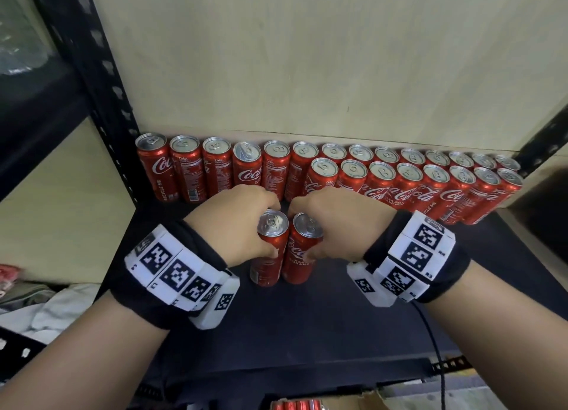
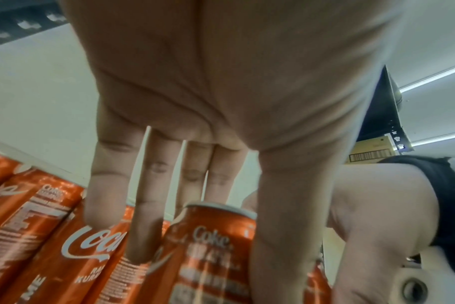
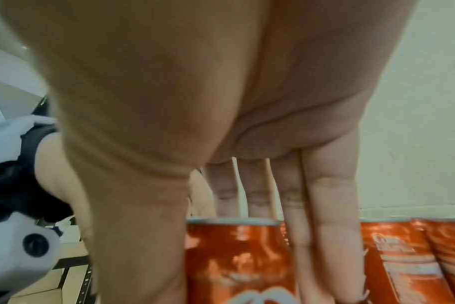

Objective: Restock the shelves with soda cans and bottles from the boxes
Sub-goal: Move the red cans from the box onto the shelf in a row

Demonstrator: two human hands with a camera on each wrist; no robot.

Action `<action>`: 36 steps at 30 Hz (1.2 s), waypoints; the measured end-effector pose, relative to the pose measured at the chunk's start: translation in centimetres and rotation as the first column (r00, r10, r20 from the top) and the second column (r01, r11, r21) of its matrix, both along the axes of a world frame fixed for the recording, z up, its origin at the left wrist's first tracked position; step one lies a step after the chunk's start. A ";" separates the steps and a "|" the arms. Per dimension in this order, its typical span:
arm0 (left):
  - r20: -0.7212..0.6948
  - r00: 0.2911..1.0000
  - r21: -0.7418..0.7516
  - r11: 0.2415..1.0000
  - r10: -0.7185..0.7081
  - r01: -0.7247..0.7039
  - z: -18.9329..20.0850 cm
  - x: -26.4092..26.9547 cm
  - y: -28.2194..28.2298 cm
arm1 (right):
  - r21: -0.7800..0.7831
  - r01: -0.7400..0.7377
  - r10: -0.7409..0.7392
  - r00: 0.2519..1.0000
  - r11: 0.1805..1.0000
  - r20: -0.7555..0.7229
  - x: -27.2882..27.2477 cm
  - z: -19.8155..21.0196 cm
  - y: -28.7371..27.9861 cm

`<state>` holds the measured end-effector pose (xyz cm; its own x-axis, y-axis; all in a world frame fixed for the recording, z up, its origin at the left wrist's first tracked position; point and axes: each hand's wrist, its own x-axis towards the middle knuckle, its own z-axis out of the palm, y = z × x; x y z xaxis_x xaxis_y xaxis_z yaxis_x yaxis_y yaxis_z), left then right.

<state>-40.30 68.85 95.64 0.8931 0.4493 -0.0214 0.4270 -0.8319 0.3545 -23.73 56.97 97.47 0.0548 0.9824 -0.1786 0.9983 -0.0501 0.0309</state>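
Left hand (image 1: 236, 222) and right hand (image 1: 335, 222) each grip one upright can, left can (image 1: 270, 240) and right can (image 1: 302, 246), near the top; rigid, smooth, probably full and heavy; hold the upper wall.

Two held cans (image 1: 284, 249) side by side on shelf (image 1: 338, 323), before two can rows (image 1: 338, 173) at back

Bare dark shelf board (image 1: 338, 317) lies open in front of me, w/ free room L and R of my two cans (image 1: 284, 249). Behind them the back row of Coke cans (image 1: 215, 166) blocks the wall side; on the R a second row (image 1: 430, 188) stands in front of it, so less depth there. L gap in front of the back row is open. Black upright post (image 1: 101, 102) bounds the L edge.
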 end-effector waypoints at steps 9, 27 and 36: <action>-0.052 0.997 0.046 0.997 0.059 -0.057 0.7 2.3 2.9 | 0.079 0.150 -0.155 0.986 0.986 0.066 0.4 -0.1 4.0; 0.024 0.996 0.418 0.905 0.081 -0.083 -0.4 4.6 5.4 | 0.348 0.249 -0.319 0.934 0.904 0.159 1.4 -3.5 5.6; 0.152 0.984 0.481 0.863 0.090 -0.153 -2.5 4.1 5.3 | 0.366 0.256 -0.272 0.962 0.895 -0.007 1.8 -4.7 5.2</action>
